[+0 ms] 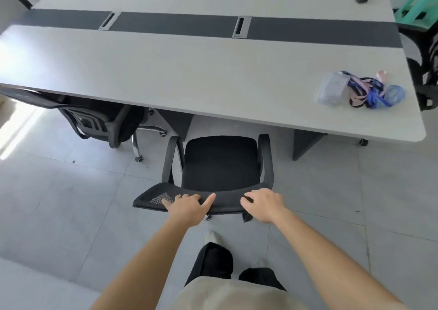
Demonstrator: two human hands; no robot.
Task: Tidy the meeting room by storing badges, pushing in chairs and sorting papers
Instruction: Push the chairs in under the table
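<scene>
Head view: left hand (187, 205) and right hand (263, 204) are both gripping the chair (220, 162) backrest; table (189, 77) and badges (360, 91) are sitting beyond the chair.

Your left hand (187, 205) and right hand (263, 204) gripped the top of the black mesh chair (220, 162) at the grey table (189, 72); badges (360, 91) lay far right.

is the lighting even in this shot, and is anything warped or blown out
Head view: lighting is uneven; glare blows out the floor and the table at the left edge, while the rest is softly lit. Head view: the wide lens bows the table's near edge. Head view: the badges look slightly soft; the left hand and right hand on the chair are clear.
</scene>
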